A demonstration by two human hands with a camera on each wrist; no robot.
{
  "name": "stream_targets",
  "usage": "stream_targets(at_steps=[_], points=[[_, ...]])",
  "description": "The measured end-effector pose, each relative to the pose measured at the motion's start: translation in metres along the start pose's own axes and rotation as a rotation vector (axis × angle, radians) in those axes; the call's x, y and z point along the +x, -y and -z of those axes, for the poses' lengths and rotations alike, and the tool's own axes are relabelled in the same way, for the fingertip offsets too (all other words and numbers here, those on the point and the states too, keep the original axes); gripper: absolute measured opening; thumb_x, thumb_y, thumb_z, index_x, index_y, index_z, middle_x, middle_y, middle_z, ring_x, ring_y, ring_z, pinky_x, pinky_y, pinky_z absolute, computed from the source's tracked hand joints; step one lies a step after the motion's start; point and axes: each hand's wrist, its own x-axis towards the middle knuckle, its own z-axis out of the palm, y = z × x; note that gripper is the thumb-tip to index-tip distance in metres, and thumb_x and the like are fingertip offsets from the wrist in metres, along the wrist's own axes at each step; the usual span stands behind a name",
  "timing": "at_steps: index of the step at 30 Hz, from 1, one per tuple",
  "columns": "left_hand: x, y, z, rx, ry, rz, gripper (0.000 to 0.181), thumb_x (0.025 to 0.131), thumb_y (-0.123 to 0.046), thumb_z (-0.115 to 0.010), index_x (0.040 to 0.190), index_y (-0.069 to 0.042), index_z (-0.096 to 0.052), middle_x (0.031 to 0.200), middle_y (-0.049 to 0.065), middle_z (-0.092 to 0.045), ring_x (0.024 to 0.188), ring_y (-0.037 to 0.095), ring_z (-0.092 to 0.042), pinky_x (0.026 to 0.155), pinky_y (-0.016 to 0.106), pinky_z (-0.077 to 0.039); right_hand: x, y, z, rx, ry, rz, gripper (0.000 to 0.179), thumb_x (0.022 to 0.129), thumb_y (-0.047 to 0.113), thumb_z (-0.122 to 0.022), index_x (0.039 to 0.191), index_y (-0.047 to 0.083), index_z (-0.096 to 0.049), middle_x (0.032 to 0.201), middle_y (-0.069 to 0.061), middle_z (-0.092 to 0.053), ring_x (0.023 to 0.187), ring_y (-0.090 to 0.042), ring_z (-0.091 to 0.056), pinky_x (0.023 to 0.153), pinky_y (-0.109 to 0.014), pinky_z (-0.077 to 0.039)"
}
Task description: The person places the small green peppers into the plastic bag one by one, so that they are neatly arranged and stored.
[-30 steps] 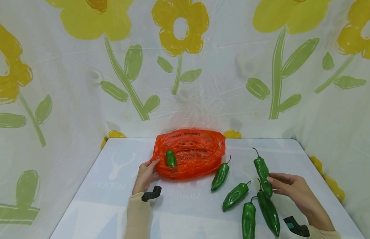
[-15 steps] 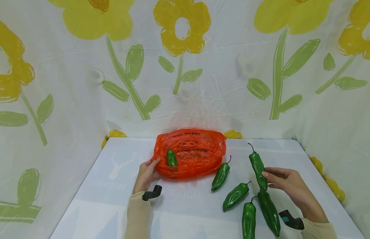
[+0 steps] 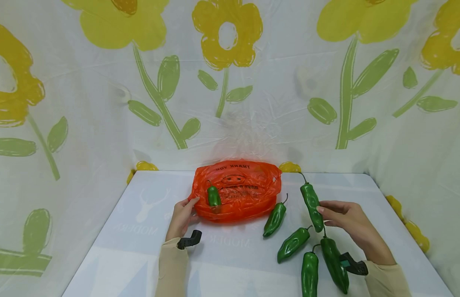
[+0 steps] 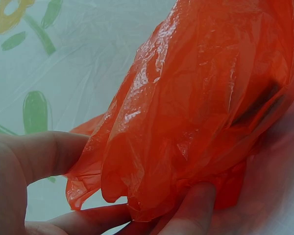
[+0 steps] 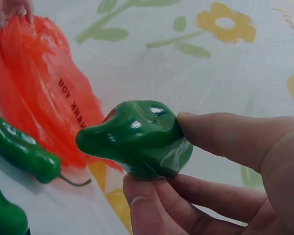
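At the back of the table a red plastic bag (image 3: pixel 248 202) lies with its mouth toward me, one green pepper (image 3: pixel 213 195) inside it. My left hand (image 3: pixel 181 216) pinches the bag's left edge; the left wrist view shows the thin plastic (image 4: pixel 152 122) bunched between thumb and fingers. Right of the bag, my right hand (image 3: pixel 350 220) holds another green pepper (image 3: pixel 310 206) between thumb and fingertips, stem pointing away. In the right wrist view this pepper (image 5: pixel 137 139) has its tip toward the camera.
Several green peppers lie on the white table (image 3: pixel 122 255): one pepper (image 3: pixel 275 219) beside the bag, another pepper (image 3: pixel 293 244) nearer, and two at the front, a pepper (image 3: pixel 309 274) and a pepper (image 3: pixel 331 262) partly under my right wrist. Flower-print cloth (image 3: pixel 281 82) hangs behind.
My right hand has carried its pepper left and away from me, off the pepper lying below it. The left hand and the bag have stayed in place.
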Motion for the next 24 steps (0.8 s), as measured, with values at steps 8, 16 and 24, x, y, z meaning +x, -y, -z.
stream_targets(at_steps=[8,16,24], points=[[-0.001,0.0,0.0,0.003,0.0,-0.003,0.06,0.104,-0.039,-0.06,0.144,0.003,-0.052,0.142,0.021,-0.061,0.098,0.017,-0.065,0.092,0.042,-0.062,0.011,0.01,-0.009,0.055,0.009,0.033,0.063,0.101,0.034,-0.068,0.143,-0.01,-0.053,0.13,-0.016,-0.07,0.095,-0.001,-0.071,0.085,-0.027,-0.062],[-0.001,-0.001,0.0,0.011,-0.005,0.01,0.06,0.104,-0.04,-0.06,0.145,0.002,-0.052,0.143,0.021,-0.06,0.101,0.018,-0.064,0.092,0.039,-0.062,0.026,0.013,-0.015,0.156,0.061,0.047,0.063,0.101,0.031,-0.067,0.145,-0.011,-0.05,0.115,0.007,-0.074,0.095,-0.005,-0.072,0.085,-0.026,-0.061],[-0.001,-0.001,0.0,0.009,-0.002,0.008,0.058,0.104,-0.04,-0.06,0.144,0.002,-0.053,0.143,0.021,-0.06,0.1,0.018,-0.064,0.092,0.039,-0.062,0.036,0.013,-0.023,0.273,0.11,0.043,0.063,0.103,0.026,-0.065,0.146,-0.016,-0.045,0.1,0.016,-0.074,0.091,-0.006,-0.073,0.082,-0.024,-0.061]])
